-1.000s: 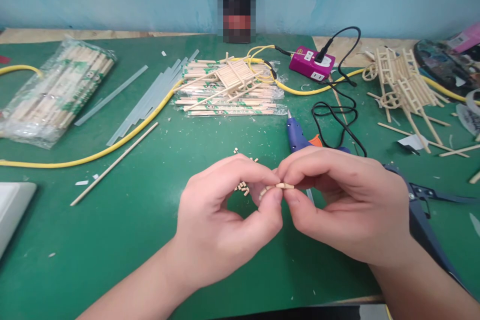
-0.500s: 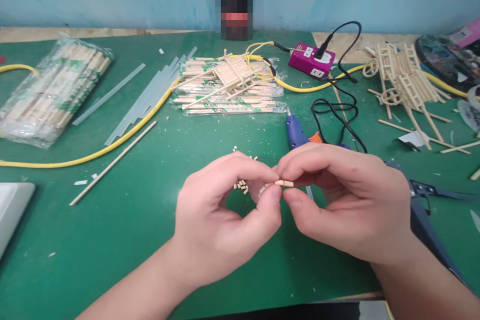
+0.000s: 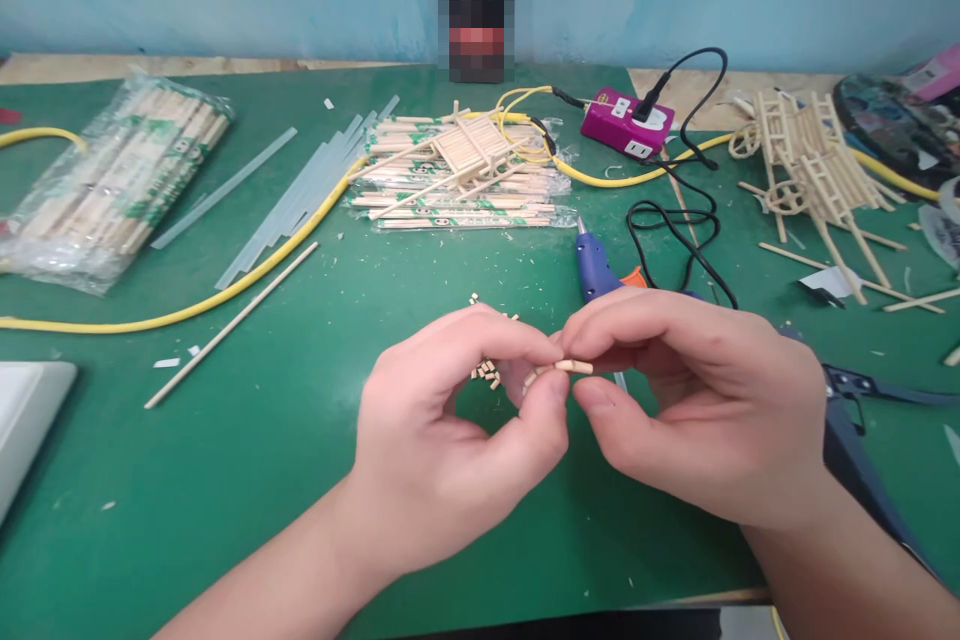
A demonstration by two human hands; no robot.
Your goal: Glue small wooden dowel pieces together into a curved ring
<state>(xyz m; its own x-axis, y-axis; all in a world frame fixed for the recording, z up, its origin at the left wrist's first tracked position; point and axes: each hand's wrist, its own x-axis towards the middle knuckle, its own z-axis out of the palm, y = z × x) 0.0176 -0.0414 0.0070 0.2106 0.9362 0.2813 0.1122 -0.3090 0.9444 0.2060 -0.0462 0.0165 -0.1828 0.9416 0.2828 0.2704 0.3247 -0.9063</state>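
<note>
Several short pieces of cut wooden stick (image 3: 574, 367), set end to end in a small curved row, are pinched between the thumb and index finger of my left hand (image 3: 465, 430). My right hand (image 3: 697, 410) is curled around the row's right end, its index fingertip against it and its thumb just below. My fingers hide part of the row. Behind my left hand, a small heap of cut stick pieces (image 3: 487, 372) lies on the green tabletop (image 3: 285, 480). A blue glue gun (image 3: 594, 267) rests beyond my right hand, partly covered by it.
Bagged chopsticks (image 3: 124, 180), clear glue sticks (image 3: 300, 195) and a single stick (image 3: 232, 325) lie left. Stick models (image 3: 472, 152) (image 3: 810, 170) stand at the back and right. A yellow cable (image 3: 247, 282) crosses to a purple socket block (image 3: 626, 123). Dark-handled cutters (image 3: 855, 440) lie right.
The whole view has shifted slightly, so things sit a little further right. Both hands keep nearly the same pose around the stick pieces.
</note>
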